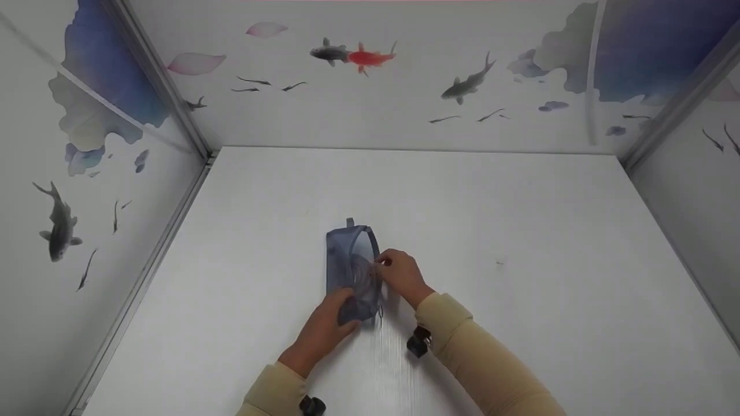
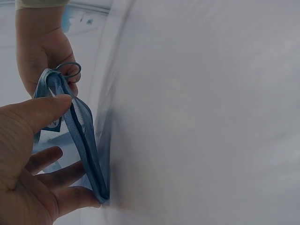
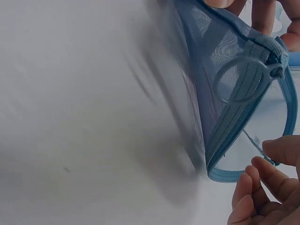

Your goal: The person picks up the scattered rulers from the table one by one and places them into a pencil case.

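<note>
A blue mesh zipper pouch (image 1: 338,260) stands tilted on the table, its zipped side gaping toward the right. My left hand (image 1: 324,326) grips its near end, thumb on one face and fingers around the lower side. At the opening's right edge, my right hand (image 1: 404,274) pinches the rim between thumb and fingertips; a thin strip (image 3: 255,144) runs to them in the right wrist view. A zipper pull (image 3: 275,72) with a big ring hangs at the near end. The left wrist view shows a dark label (image 2: 52,125) on the pouch. Curved, see-through lines show inside the mesh.
The white table (image 1: 231,277) meets walls on the left, back and right, printed with fish and blue patches. A tiny pale scrap (image 1: 500,263) lies right of the hands. Small dark devices (image 1: 418,342) sit on both wrists.
</note>
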A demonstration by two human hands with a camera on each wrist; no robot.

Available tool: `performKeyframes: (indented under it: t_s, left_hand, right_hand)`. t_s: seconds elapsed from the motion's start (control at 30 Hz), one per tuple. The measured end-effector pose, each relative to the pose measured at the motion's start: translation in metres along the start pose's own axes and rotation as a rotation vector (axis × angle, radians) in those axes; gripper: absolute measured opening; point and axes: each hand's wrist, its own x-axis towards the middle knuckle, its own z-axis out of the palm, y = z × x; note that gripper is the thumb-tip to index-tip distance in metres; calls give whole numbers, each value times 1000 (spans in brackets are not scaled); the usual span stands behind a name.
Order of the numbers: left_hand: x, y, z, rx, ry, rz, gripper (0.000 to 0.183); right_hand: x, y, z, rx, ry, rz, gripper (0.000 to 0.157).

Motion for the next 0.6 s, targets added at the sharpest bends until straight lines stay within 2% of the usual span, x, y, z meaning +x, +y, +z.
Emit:
performKeyframes:
  t_s: [0.37,0.6]
  left_hand:
    - [3,0,1,7,-8,11,58]
    - [5,0,3,38,-22,13,58]
  right_hand:
    - [-5,13,-16,9,22,-27,15]
    - [-7,21,-26,13,41,6,17]
